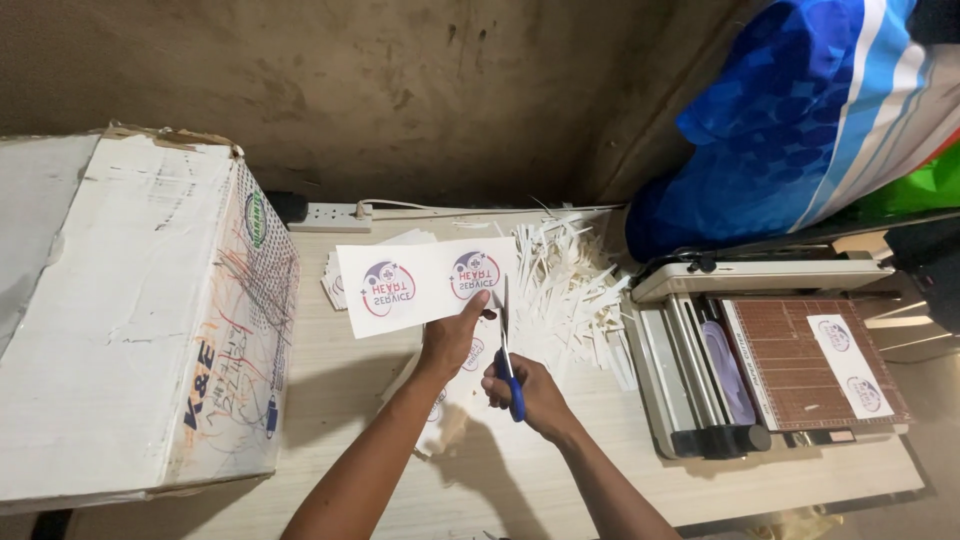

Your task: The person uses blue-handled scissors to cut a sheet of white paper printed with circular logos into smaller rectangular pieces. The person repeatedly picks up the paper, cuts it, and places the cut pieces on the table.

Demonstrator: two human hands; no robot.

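Left hand pinches the white printed paper strip, right hand grips blue-handled scissors at its edge — a wobbling sheet could send the cut through a round emblem

White carton left; printed label strip centre.

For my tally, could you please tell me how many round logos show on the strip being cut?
2: one left, one right on the strip held by the left hand; right hand holds scissors. Its back is hidden.

Pale table bears box, trimmer, offcuts.
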